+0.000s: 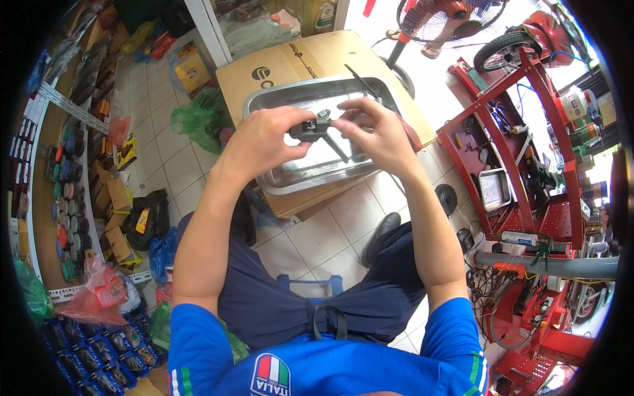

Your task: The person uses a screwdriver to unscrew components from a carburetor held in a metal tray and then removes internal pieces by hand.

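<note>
My left hand [259, 140] is closed around one end of a small dark mechanical part [317, 127] with a blocky middle and a short metal piece standing up from it. My right hand [382, 135] meets the part's other end, thumb and fingers curled in a pinch there; the fingertips partly hide what they grip. Both hands are above a shallow metal tray [290, 186]. A thin dark bar [337, 150] slants down from beneath the part; whether it is joined to it I cannot tell. Another long dark strip [360, 80] leans over the tray's far rim.
The tray rests on a large cardboard box [277, 63]. A fan [452, 16] stands at the far right, beside a red tool rack [515, 138] with a small metal tray [494, 188]. Stocked shelves [72, 198] line the left. A green plastic bag [201, 115] lies beside the box.
</note>
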`<move>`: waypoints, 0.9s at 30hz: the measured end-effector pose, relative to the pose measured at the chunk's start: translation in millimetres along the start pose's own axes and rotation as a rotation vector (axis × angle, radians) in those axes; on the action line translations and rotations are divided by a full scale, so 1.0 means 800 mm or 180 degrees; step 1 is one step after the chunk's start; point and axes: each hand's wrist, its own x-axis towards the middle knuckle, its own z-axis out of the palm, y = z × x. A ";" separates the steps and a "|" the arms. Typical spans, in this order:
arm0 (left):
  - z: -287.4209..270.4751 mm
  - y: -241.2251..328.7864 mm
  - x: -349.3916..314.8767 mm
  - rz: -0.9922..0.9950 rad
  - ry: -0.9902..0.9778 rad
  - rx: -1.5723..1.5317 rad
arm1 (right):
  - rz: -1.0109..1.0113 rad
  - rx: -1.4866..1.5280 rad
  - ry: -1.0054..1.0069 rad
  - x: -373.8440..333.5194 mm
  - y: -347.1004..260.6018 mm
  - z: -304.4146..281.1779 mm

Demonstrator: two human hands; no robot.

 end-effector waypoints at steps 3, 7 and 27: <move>0.000 0.004 0.000 0.0071 0.0014 0.0007 | 0.1067 0.0383 -0.0034 0.002 -0.011 -0.001; 0.001 0.008 0.001 0.0136 0.0065 -0.0006 | 0.1297 0.0313 -0.0266 0.001 -0.008 0.000; -0.001 0.003 0.000 0.0114 0.0076 -0.0028 | -0.0169 0.0001 -0.0127 -0.003 -0.003 -0.004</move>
